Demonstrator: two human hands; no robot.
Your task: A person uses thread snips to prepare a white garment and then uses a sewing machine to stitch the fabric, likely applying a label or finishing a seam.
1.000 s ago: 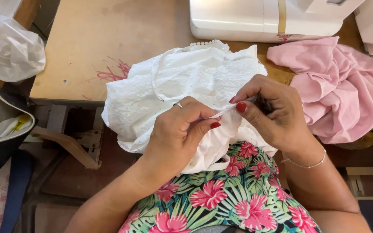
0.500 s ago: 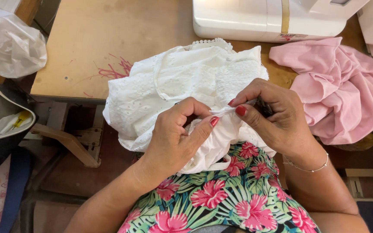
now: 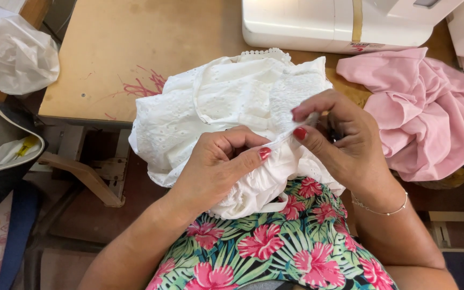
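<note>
A bunched white eyelet garment (image 3: pixel 226 102) lies over the near edge of a wooden table (image 3: pixel 135 48) and onto my lap. My left hand (image 3: pixel 218 164) pinches a fold of it between thumb and fingers. Close beside it, my right hand (image 3: pixel 339 139) grips the same white edge, with a small slim tool that is mostly hidden between the fingers. The two hands are almost touching, and the cloth is stretched between them. My lap is covered by floral fabric (image 3: pixel 275 247).
A white sewing machine (image 3: pixel 339 21) stands at the table's back. Crumpled pink cloth (image 3: pixel 425 107) lies at the right. A white plastic bag (image 3: pixel 12 51) sits at the left, above a dark bag (image 3: pixel 1 156) with papers.
My left hand's fingers have curled tighter onto the white fold and closed in on my right hand. The garment has shifted slightly.
</note>
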